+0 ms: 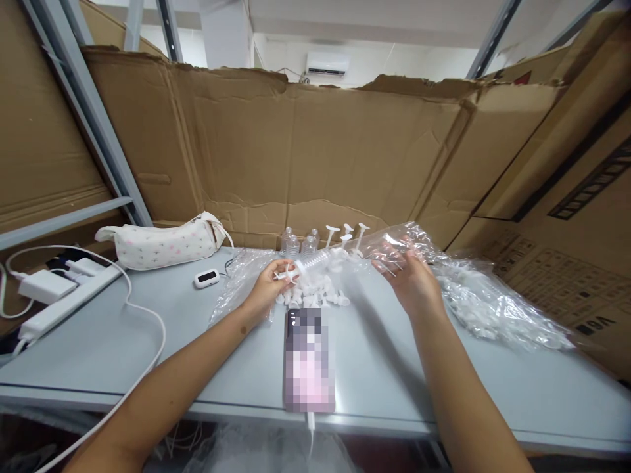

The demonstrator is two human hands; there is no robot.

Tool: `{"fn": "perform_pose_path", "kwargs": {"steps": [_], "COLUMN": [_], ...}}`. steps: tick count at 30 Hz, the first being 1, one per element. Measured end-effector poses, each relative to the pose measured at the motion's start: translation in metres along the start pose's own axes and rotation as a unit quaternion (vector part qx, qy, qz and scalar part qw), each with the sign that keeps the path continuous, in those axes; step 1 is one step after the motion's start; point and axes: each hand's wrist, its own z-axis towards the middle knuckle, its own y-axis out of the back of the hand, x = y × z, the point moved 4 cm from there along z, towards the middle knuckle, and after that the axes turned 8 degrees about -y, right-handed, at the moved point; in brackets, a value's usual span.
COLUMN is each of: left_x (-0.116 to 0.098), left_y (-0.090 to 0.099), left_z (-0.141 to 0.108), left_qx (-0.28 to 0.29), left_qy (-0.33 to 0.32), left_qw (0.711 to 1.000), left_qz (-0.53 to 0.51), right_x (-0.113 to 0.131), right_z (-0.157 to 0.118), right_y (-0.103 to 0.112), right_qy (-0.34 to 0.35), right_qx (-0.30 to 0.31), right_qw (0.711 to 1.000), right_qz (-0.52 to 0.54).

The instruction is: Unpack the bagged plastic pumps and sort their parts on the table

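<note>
Near the table's middle, my left hand (275, 281) is closed round the white-collared end of a clear ribbed bottle (318, 261), which tilts up to the right. My right hand (411, 279) grips a clear plastic bag (409, 238); the film covers its fingers in part. Below the bottle lies a loose pile of small white plastic parts (315, 292). Behind it stand several clear ribbed bottles (292, 244) and several white T-topped pieces (362, 236), their lower ends partly hidden.
A phone (309, 361) with a cable lies at the table's front. Left are a white patterned pouch (162, 246), a small white device (206, 279) and a power strip (69, 302). A filled plastic bag (497, 305) lies right. Cardboard (315, 151) walls the back.
</note>
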Motion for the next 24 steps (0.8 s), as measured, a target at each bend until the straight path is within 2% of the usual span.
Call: {"fn": "perform_pose_path", "kwargs": {"steps": [6, 12, 14, 17, 20, 24], "left_x": [-0.014, -0.026, -0.029, -0.029, -0.021, -0.007], "left_y": [0.001, 0.005, 0.005, 0.004, 0.001, 0.001], "left_z": [0.002, 0.015, 0.023, 0.037, 0.050, 0.065], "left_qx": [-0.001, 0.011, 0.003, -0.024, -0.026, -0.025], "left_qy": [-0.077, -0.119, -0.110, -0.057, -0.011, 0.011], "left_qw": [0.987, 0.968, 0.970, 0.984, 0.988, 0.986], "left_qz": [0.138, 0.223, 0.219, 0.165, 0.149, 0.163], "right_x": [0.011, 0.017, 0.017, 0.017, 0.016, 0.015], "right_z": [0.004, 0.006, 0.007, 0.008, 0.008, 0.007], "right_y": [0.011, 0.022, 0.025, 0.029, 0.031, 0.028], "right_qy": [0.048, 0.082, 0.096, 0.118, 0.127, 0.122], "right_qx": [-0.036, -0.109, -0.125, -0.127, -0.124, -0.120], "right_qw": [0.998, 0.987, 0.984, 0.981, 0.979, 0.980], "right_qz": [0.034, 0.079, 0.087, 0.091, 0.095, 0.105]}}
